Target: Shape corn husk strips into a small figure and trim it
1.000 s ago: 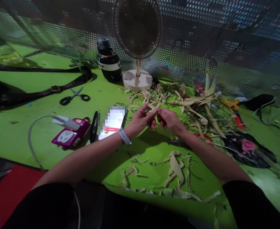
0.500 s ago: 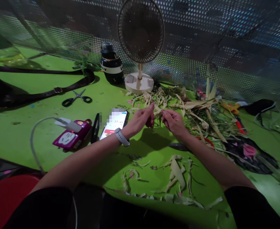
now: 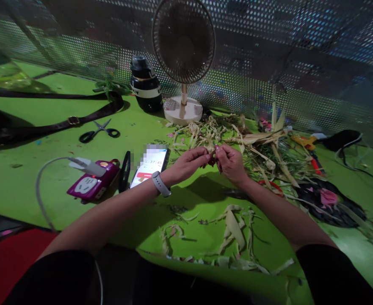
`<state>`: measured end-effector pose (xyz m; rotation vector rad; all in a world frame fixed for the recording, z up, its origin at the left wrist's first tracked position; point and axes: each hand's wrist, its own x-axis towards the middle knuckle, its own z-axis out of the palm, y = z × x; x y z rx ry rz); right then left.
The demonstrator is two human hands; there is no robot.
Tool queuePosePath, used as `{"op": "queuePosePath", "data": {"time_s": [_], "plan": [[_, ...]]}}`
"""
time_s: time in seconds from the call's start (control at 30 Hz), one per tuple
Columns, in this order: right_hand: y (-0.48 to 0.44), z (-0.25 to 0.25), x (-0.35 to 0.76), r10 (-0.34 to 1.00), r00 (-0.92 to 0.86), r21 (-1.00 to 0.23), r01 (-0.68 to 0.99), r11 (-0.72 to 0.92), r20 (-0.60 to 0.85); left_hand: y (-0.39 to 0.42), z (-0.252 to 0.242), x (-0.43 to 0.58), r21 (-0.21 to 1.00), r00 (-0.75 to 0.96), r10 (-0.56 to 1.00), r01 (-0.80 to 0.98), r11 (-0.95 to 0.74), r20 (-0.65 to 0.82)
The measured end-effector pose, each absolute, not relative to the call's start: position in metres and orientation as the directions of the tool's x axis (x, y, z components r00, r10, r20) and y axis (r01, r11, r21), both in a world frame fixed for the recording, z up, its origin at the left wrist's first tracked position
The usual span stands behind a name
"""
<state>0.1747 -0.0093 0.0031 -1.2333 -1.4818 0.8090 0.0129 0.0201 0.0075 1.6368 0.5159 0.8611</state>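
My left hand [image 3: 196, 159] and my right hand [image 3: 231, 164] meet above the green table, fingertips pinched close together. Whatever lies between the fingers is too small and shaded to make out. Pale strips of dried husk [image 3: 202, 132] lie heaped just behind the fingertips, so I cannot tell whether one of them is in my grasp. Below my hands, a flat piece of husk [image 3: 235, 228] rests among thinner curled strips. A dark tool [image 3: 235, 193] lies partly hidden under my right forearm.
A phone [image 3: 150, 167] showing a timer and a purple power strip [image 3: 92, 180] lie left of my hands. Scissors [image 3: 100, 130] are farther back. A fan [image 3: 183, 111] and a dark bottle [image 3: 146, 93] stand behind. Stalks and leaves [image 3: 269, 154] pile up at right.
My left hand has closed from loosely extended fingers into a pinch and moved right, against my right hand. The whole view has shifted slightly.
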Motion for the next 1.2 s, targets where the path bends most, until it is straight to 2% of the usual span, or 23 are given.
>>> {"op": "queuePosePath", "data": {"time_s": [0.23, 0.4, 0.5, 0.67, 0.77, 0.87, 0.97, 1.03, 1.1, 1.2], "plan": [[-0.01, -0.001, 0.172, 0.971, 0.018, -0.942, 0.247, 0.228, 0.24, 0.013, 0.004, 0.02, 0.986, 0.496, 0.862, -0.164, -0.025, 0.104], [-0.01, -0.006, 0.17, 0.972, -0.035, -0.942, 0.241, 0.232, 0.231, 0.01, -0.001, 0.026, 0.952, 0.421, 0.907, -0.265, 0.154, -0.029], [-0.01, -0.009, 0.17, 0.973, -0.042, -0.94, 0.252, 0.23, 0.227, 0.009, -0.004, 0.028, 0.95, 0.361, 0.933, -0.292, 0.111, 0.002], [-0.011, -0.013, 0.17, 0.968, -0.107, -0.934, 0.259, 0.247, 0.226, 0.01, -0.008, 0.028, 0.974, 0.322, 0.943, -0.225, -0.009, 0.083], [-0.011, -0.015, 0.17, 0.96, -0.158, -0.909, 0.317, 0.27, 0.23, 0.013, -0.012, 0.028, 0.981, 0.283, 0.949, -0.167, -0.095, 0.14], [-0.011, -0.012, 0.172, 0.897, -0.231, -0.758, 0.48, 0.441, 0.376, 0.015, -0.014, 0.028, 0.977, 0.249, 0.947, -0.106, -0.183, 0.204], [-0.011, -0.006, 0.177, 0.772, -0.349, -0.473, 0.634, 0.612, 0.532, 0.014, -0.012, 0.028, 0.976, 0.257, 0.942, -0.089, -0.199, 0.215], [-0.011, -0.003, 0.181, 0.702, -0.445, -0.32, 0.664, 0.675, 0.557, 0.013, -0.01, 0.028, 0.976, 0.263, 0.94, -0.09, -0.198, 0.215], [-0.012, -0.001, 0.184, 0.666, -0.519, -0.251, 0.655, 0.713, 0.536, 0.011, -0.008, 0.028, 0.974, 0.272, 0.936, -0.1, -0.205, 0.225], [-0.014, -0.003, 0.184, 0.691, -0.498, -0.29, 0.658, 0.695, 0.524, 0.013, -0.006, 0.027, 0.966, 0.283, 0.927, -0.148, -0.21, 0.245]]}}
